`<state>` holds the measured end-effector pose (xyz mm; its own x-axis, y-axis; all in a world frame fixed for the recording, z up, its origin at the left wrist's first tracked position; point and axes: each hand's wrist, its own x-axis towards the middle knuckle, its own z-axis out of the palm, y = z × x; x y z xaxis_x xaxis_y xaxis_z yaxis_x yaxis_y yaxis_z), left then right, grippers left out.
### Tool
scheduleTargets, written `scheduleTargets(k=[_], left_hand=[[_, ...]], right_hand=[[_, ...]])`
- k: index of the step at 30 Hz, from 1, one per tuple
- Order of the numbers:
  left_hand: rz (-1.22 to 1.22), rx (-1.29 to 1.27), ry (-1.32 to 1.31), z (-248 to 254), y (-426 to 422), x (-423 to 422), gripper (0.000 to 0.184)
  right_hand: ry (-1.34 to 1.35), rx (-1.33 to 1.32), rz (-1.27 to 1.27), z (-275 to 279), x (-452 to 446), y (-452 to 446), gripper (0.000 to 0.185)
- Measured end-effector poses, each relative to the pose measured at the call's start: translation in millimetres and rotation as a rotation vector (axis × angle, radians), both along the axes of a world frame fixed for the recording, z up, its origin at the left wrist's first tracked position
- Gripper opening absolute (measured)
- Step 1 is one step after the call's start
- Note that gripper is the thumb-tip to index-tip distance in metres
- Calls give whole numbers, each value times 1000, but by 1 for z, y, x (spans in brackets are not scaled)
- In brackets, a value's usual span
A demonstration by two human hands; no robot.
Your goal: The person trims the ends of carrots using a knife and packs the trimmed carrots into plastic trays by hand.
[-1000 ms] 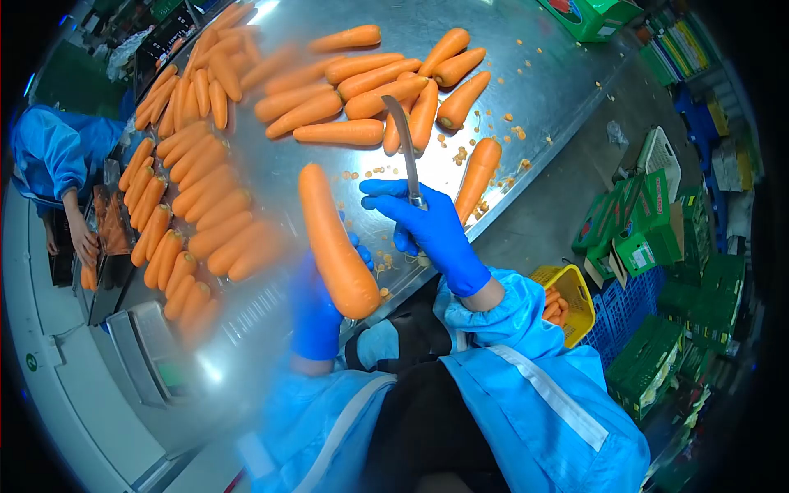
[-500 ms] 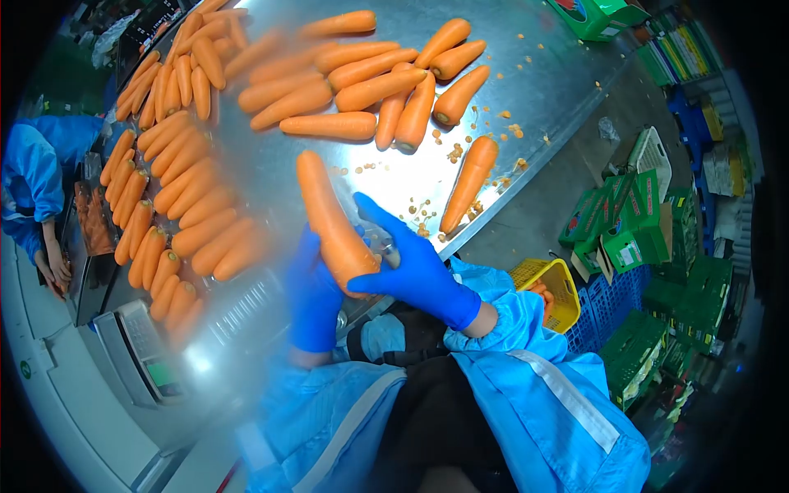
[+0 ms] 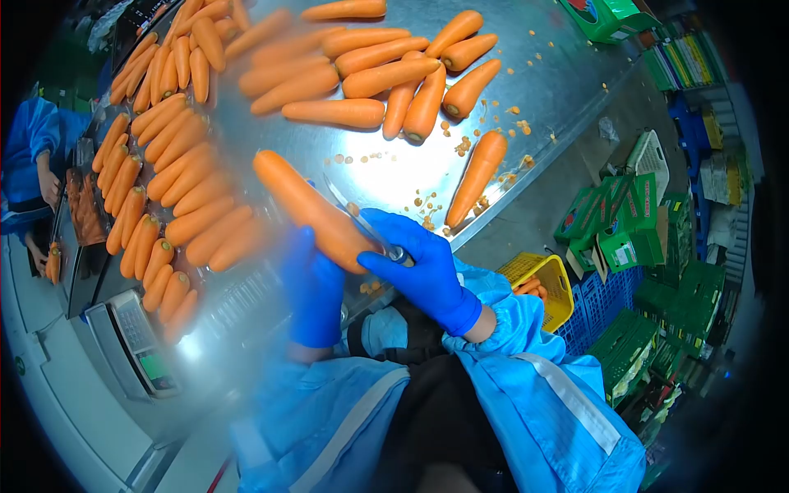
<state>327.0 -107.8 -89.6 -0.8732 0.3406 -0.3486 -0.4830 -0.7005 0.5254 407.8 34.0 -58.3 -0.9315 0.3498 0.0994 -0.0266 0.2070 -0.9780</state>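
Observation:
A large carrot (image 3: 306, 207) lies slanted between my gloved hands, its narrower tip pointing up and left. My left hand (image 3: 316, 292), in a blue glove and partly blurred, is closed round its lower side. A small knife (image 3: 352, 207) is gripped in my right hand (image 3: 423, 264), the blade running along the carrot's right side with a bit of orange on it. My right thumb touches the carrot's thick end. On the metal table (image 3: 559, 99) beyond, a single carrot (image 3: 478, 177) lies apart near the edge, among thin trimmings (image 3: 427, 205). Several loose carrots (image 3: 386, 78) lie further back.
Rows of carrots (image 3: 177, 168) fill the table's left side, beside a scale (image 3: 136, 345). At far left another person (image 3: 37, 156) in blue holds a carrot. Right of the table stand a yellow crate (image 3: 559, 296) with carrots, green boxes (image 3: 629, 226) and blue crates (image 3: 608, 296).
The carrot has tilted further left and its tip has swung away from my right hand. The knife blade now shows clearly beside it. The other person's hands have moved, with a carrot now visible.

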Motion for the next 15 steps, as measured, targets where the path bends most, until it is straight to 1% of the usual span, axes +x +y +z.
scheduleTargets(k=[1, 4, 6, 9, 12, 15], left_hand=[[21, -4, 12, 1, 1, 0, 56], [-15, -1, 51, 5, 2, 1, 57], [-10, 15, 59, 11, 5, 2, 58], [-6, 5, 52, 15, 5, 4, 60], [1, 26, 36, 8, 3, 3, 60], [-3, 17, 70, 6, 5, 2, 60]], right_hand=[[72, 34, -18, -2, -1, -1, 45], [62, 29, 33, -1, -2, 3, 40], [-337, -352, -31, 29, -5, 14, 39], [-351, -557, -61, 41, -7, 26, 50], [-193, -451, 4, 27, -2, 27, 64], [-73, -178, -15, 18, -1, 13, 65]])
